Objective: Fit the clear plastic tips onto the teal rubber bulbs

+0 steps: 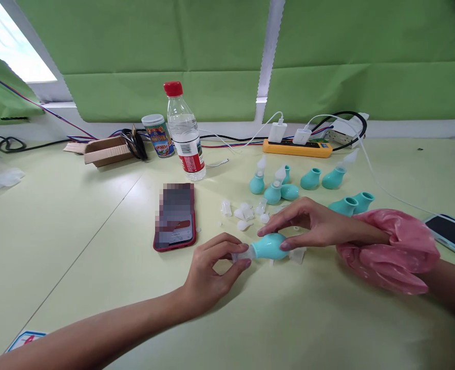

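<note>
Head view, teal bulb lying crosswise, clear tip pointing left, hands at both ends

A pale yellow-green table, with the red phone as our landmark.

We saw the table carrying the red phone lying flat, screen up. Just behind it stood a water bottle with a red cap, and a printed can and an open cardboard box sat behind it to the left. To the phone's right lay small clear plastic tips; farther right and behind them we counted several teal rubber bulbs. A yellow power strip lay well behind these. Another phone lay far right of the red one.
</note>
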`<state>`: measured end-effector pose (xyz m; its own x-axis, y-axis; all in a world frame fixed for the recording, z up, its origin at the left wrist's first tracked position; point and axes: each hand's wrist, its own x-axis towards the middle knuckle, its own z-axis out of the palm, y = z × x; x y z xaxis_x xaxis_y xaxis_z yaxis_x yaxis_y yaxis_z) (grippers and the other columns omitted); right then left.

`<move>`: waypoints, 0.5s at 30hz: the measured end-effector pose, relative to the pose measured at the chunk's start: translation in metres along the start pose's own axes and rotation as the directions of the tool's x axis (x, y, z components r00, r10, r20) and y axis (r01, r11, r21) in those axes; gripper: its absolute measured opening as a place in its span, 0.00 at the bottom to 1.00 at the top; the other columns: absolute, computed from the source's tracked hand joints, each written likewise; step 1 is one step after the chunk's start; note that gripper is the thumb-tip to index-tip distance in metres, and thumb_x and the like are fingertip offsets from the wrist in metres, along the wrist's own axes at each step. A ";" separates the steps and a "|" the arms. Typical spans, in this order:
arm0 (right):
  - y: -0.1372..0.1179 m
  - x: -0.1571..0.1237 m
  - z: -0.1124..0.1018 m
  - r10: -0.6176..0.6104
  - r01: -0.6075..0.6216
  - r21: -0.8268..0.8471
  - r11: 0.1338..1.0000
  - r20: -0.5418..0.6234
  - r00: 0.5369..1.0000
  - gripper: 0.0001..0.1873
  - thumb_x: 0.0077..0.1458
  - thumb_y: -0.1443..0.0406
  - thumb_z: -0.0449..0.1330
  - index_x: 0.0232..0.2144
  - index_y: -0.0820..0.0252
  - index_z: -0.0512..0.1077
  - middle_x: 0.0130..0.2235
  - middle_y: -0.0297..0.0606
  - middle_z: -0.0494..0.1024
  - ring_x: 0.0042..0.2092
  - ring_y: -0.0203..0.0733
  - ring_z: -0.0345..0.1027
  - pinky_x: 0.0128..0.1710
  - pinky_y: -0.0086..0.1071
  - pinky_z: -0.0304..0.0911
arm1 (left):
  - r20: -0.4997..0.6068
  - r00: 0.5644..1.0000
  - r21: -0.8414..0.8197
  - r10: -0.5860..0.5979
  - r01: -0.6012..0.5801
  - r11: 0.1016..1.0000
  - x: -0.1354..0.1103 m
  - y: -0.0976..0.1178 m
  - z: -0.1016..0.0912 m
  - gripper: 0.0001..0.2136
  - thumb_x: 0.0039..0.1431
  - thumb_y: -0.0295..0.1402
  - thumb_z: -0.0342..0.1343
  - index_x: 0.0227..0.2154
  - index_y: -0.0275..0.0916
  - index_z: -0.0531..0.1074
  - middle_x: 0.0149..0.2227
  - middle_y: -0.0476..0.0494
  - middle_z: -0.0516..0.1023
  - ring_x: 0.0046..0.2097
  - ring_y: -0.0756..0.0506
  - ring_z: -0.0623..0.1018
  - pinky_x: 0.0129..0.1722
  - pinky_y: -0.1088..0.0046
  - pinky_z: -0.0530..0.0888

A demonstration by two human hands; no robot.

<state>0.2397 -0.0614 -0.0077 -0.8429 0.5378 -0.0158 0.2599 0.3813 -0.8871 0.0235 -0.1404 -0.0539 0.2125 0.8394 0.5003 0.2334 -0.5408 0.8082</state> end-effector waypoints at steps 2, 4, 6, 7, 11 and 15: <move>0.002 0.000 0.000 0.042 -0.042 0.047 0.998 -0.002 0.999 0.19 0.42 0.65 0.62 0.41 0.59 0.71 0.42 0.39 0.74 0.45 0.40 0.67 0.47 0.35 0.63 | -0.001 1.000 0.010 0.010 -0.010 1.000 0.000 0.000 0.000 0.03 0.47 0.25 0.56 0.27 0.34 0.72 0.28 0.43 0.73 0.30 0.50 0.73 0.25 0.77 0.73; 0.003 0.001 0.002 0.059 -0.055 0.087 0.995 -0.035 0.998 0.20 0.41 0.64 0.63 0.41 0.60 0.71 0.42 0.39 0.74 0.45 0.41 0.67 0.46 0.36 0.64 | -0.004 1.000 -0.006 -0.025 0.025 1.000 0.000 0.000 0.000 0.03 0.48 0.25 0.56 0.27 0.34 0.72 0.29 0.43 0.73 0.31 0.50 0.73 0.25 0.77 0.74; 0.003 0.002 0.005 0.054 -0.041 0.122 0.992 -0.100 0.994 0.19 0.41 0.64 0.63 0.40 0.61 0.71 0.40 0.41 0.75 0.43 0.41 0.68 0.43 0.36 0.65 | -0.012 0.995 -0.056 -0.103 0.103 0.993 0.000 0.000 0.000 0.03 0.48 0.26 0.56 0.28 0.35 0.71 0.30 0.43 0.73 0.32 0.49 0.73 0.27 0.77 0.74; 0.002 0.001 0.007 0.041 -0.021 0.131 0.991 -0.149 0.988 0.18 0.42 0.64 0.63 0.39 0.62 0.71 0.40 0.41 0.75 0.42 0.41 0.68 0.42 0.36 0.66 | -0.020 0.989 -0.091 -0.149 0.147 0.985 0.001 0.000 0.000 0.04 0.48 0.27 0.56 0.29 0.35 0.71 0.31 0.43 0.73 0.33 0.49 0.73 0.27 0.76 0.75; -0.005 -0.001 0.022 -0.116 0.119 -0.012 0.993 -0.323 0.939 0.21 0.46 0.62 0.60 0.44 0.61 0.66 0.41 0.42 0.73 0.43 0.40 0.67 0.39 0.33 0.66 | -0.024 0.958 -0.278 -0.285 0.268 0.923 0.003 0.001 0.000 0.05 0.48 0.29 0.57 0.30 0.35 0.69 0.31 0.45 0.71 0.30 0.50 0.73 0.28 0.75 0.76; -0.009 -0.004 0.038 -0.352 0.197 -0.461 0.865 -0.279 0.893 0.29 0.44 0.61 0.61 0.49 0.59 0.59 0.39 0.39 0.73 0.40 0.38 0.67 0.39 0.31 0.63 | 0.020 0.956 -0.372 -0.291 0.277 0.886 0.002 0.003 0.000 0.06 0.48 0.29 0.56 0.30 0.34 0.69 0.31 0.45 0.70 0.28 0.51 0.73 0.28 0.74 0.76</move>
<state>0.2231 -0.0955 -0.0167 -0.7129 0.5561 0.4273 0.2762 0.7827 -0.5578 0.0246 -0.1403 -0.0510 0.1548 0.9591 0.2370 -0.0878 -0.2255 0.9703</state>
